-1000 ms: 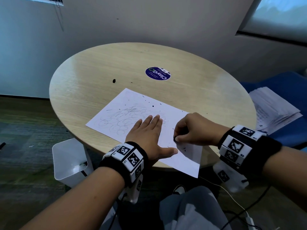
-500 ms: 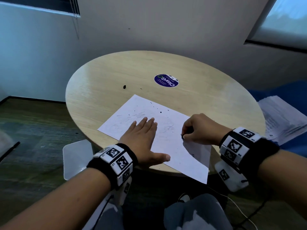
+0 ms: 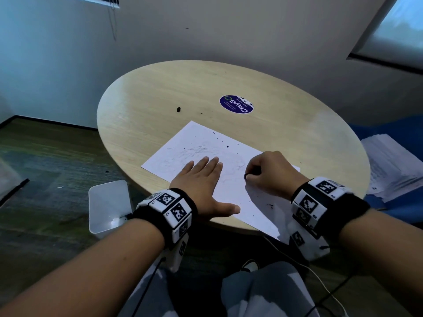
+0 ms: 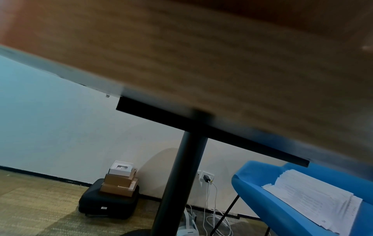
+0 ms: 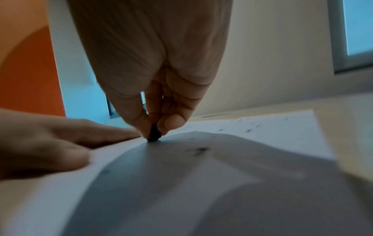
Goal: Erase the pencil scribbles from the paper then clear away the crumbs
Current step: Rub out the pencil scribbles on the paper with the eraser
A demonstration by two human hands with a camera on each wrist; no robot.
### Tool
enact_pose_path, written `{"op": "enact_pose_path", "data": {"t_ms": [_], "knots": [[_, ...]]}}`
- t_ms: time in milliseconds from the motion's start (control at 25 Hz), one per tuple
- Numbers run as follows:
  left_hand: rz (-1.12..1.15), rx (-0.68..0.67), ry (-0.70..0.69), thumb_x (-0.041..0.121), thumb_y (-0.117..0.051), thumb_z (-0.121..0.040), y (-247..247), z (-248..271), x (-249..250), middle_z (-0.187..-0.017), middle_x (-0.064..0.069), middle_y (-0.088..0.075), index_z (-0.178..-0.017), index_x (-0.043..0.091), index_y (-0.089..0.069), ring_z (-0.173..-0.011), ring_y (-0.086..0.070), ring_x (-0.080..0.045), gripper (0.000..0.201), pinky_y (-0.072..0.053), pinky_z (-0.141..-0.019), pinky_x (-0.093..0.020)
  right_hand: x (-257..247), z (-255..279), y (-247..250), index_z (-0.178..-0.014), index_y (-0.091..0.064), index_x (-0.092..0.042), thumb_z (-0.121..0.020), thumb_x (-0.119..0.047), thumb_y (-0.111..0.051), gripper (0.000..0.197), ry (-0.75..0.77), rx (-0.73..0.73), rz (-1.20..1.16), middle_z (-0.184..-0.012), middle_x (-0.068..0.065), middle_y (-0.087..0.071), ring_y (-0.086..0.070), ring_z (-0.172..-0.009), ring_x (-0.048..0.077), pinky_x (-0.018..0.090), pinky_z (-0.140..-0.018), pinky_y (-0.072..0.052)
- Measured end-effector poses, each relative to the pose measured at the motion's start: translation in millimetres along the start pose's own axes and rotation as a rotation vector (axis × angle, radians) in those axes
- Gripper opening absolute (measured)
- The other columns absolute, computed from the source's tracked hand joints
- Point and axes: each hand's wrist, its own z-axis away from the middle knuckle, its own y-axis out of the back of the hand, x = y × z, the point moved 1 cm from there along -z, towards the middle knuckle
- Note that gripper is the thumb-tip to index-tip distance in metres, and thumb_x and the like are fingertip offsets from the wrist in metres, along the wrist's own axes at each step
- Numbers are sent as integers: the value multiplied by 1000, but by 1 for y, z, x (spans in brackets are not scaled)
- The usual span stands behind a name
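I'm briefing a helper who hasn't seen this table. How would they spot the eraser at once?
Start at the round wooden table and find the white paper on its near side. The eraser is the small black nub pinched in the right hand, tip on the sheet; it is bigger than the scattered crumbs.

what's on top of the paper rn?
On the paper: the left hand pressed flat, the right hand pinching a small dark eraser against the sheet, faint scribbles and dark crumbs. Any marks under the hands are covered.
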Motion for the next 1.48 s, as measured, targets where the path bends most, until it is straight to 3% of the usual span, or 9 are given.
{"op": "enact_pose_path", "data": {"t_ms": [200, 360, 520, 720, 880, 1080, 1240, 1400, 1480], "knots": [[2, -6, -6, 93, -36, -68, 0, -2, -1, -164, 10, 18, -158, 24, 9, -149, 18, -8, 122, 7, -123, -39, -18, 16, -5, -75, -74, -22, -75, -19, -68, 7, 142, -237, -32, -73, -13, -72, -65, -74, -1, 19, -69, -53], [-2, -10, 3, 94, -36, -68, 1, -2, 0, -164, 10, 18, -158, 24, 8, -150, 17, -8, 123, 7, -123, -39, -5, -2, 5, -73, -74, -17, -76, -13, -66, 10, 33, -77, 15, -73, -9, -71, -65, -72, 7, 24, -66, -52], [-4, -12, -1, 94, -36, -67, 0, -3, -1, -164, 10, 17, -158, 23, 8, -150, 17, -8, 124, 7, -123, -39, -17, 10, -3, -74, -74, -21, -74, -19, -69, 6, 133, -234, -5, -70, -11, -71, -64, -70, 0, 19, -63, -52], [-7, -7, 5, 93, -36, -68, 0, -2, 0, -164, 10, 17, -158, 23, 8, -150, 16, -8, 122, 6, -123, -39, -1, -1, 5, -75, -74, -16, -77, -14, -66, 8, 23, -76, -2, -74, -8, -71, -65, -73, 7, 23, -66, -51], [-6, -3, -1, 94, -36, -68, 1, -2, -1, -164, 10, 17, -158, 23, 8, -150, 17, -8, 123, 6, -123, -39, -14, 9, -4, -74, -73, -21, -75, -20, -69, 5, 115, -219, -11, -72, -11, -71, -64, -71, 0, 18, -63, -52], [-8, -3, 6, 93, -37, -69, 1, -1, 1, -164, 10, 17, -158, 23, 8, -150, 16, -8, 122, 6, -123, -39, 0, -6, 5, -78, -75, -14, -78, -12, -66, 9, 25, -48, 32, -76, -6, -71, -65, -77, 10, 23, -66, -50], [-3, 0, -1, 94, -36, -68, 1, -1, 0, -164, 10, 17, -158, 23, 7, -150, 16, -8, 123, 7, -123, -39, -12, 6, -2, -76, -76, -22, -75, -20, -72, 4, 121, -245, -56, -73, -13, -73, -65, -72, -3, 16, -66, -52], [-12, 4, 4, 93, -37, -69, 2, -1, 1, -164, 10, 17, -158, 23, 8, -150, 16, -8, 121, 6, -123, -39, 1, -7, 6, -78, -77, -18, -77, -15, -70, 8, 40, -62, -22, -77, -10, -73, -66, -78, 3, 21, -70, -51], [-9, 6, 6, 93, -37, -69, 2, -1, 1, -164, 10, 17, -158, 23, 8, -150, 16, -8, 121, 6, -123, -39, -2, -8, 3, -78, -77, -17, -76, -14, -69, 8, 51, -60, -30, -77, -9, -73, -66, -78, 4, 23, -72, -53]]}}
